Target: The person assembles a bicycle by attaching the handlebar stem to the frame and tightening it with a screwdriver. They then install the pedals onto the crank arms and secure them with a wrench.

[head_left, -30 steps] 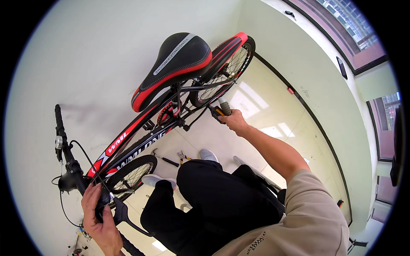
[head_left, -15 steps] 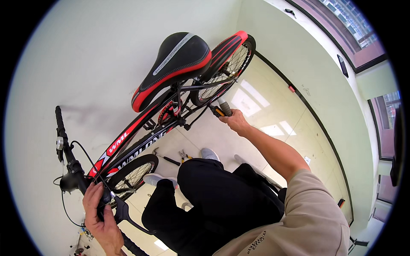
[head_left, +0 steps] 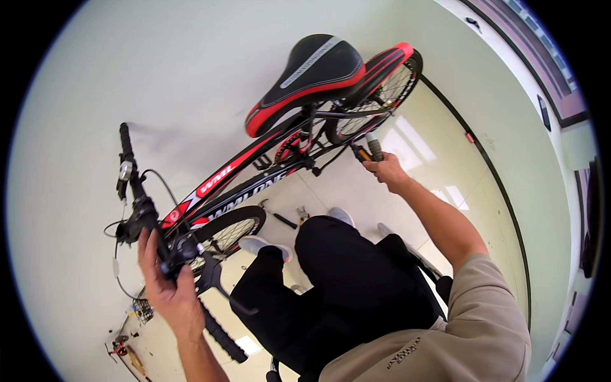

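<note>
A black and red bicycle (head_left: 245, 175) leans along the pale wall, its saddle (head_left: 309, 73) towards the back and its handlebar (head_left: 145, 207) at the left. Around the handlebar my left hand (head_left: 168, 286) is closed, with fingers on the far side and thumb beside the black shifter and brake lever (head_left: 205, 270). My right hand (head_left: 387, 173) reaches forward and is closed on a black pedal with an orange reflector (head_left: 361, 153). A short grey cylinder with a pale end (head_left: 374, 146) stands against these fingers; its kind is unclear. My palm hides part of the grip.
On the tiled floor lie a hammer (head_left: 280, 216) and pliers (head_left: 303, 213), close to my shoes (head_left: 261, 245). Small items, including a wire basket (head_left: 143, 310), lie at lower left. Dark objects (head_left: 544, 113) rest on the window ledge at right.
The view has shifted, so bicycle and hands appear further right. My left fingers have straightened somewhat along the handlebar. My right hand stays at the pedal.
</note>
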Demonstrator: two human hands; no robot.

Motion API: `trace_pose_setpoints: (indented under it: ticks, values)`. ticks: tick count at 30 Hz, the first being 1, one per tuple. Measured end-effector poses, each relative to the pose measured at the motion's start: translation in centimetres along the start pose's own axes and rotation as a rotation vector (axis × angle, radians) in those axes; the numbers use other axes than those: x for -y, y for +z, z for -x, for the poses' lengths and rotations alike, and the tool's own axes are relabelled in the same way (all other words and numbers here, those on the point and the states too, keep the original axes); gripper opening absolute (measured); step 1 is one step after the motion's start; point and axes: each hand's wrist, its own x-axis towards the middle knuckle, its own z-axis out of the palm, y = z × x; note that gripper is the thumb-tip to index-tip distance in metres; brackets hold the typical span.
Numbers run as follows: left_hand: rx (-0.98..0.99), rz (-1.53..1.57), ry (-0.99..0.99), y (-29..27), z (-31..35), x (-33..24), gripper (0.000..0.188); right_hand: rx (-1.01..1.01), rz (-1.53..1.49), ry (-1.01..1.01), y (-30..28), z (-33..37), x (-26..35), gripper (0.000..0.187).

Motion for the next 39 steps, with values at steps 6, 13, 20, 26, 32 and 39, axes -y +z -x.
trace_pose_setpoints:
  ticks: [6,13,20,26,32,39]
  values:
    - [-0.058,-0.036,-0.228,1.7,-0.5,-1.8,0.078,0.009,-0.005,-0.031,0.0,0.5,0.2,0.03]
    - [-0.025,0.038,-0.232,0.9,-0.5,-0.2,0.075,-0.037,-0.134,-0.012,-0.7,-0.1,-0.5,0.029]
    - [-0.03,-0.005,-0.172,1.0,-0.4,-0.1,0.074,-0.099,-0.138,-0.098,0.7,2.2,0.2,0.027]
    - [-0.002,0.002,-0.243,0.7,-0.4,-0.3,0.074,-0.082,-0.151,-0.116,0.3,1.9,0.2,0.029]
    - [0.015,0.011,-0.217,0.7,-0.5,-0.1,0.075,-0.17,-0.146,-0.08,0.7,0.1,-1.0,0.025]
    - [0.044,0.032,-0.197,0.4,-0.5,0.0,0.076,-0.093,-0.242,-0.037,0.6,0.5,-0.7,0.022]
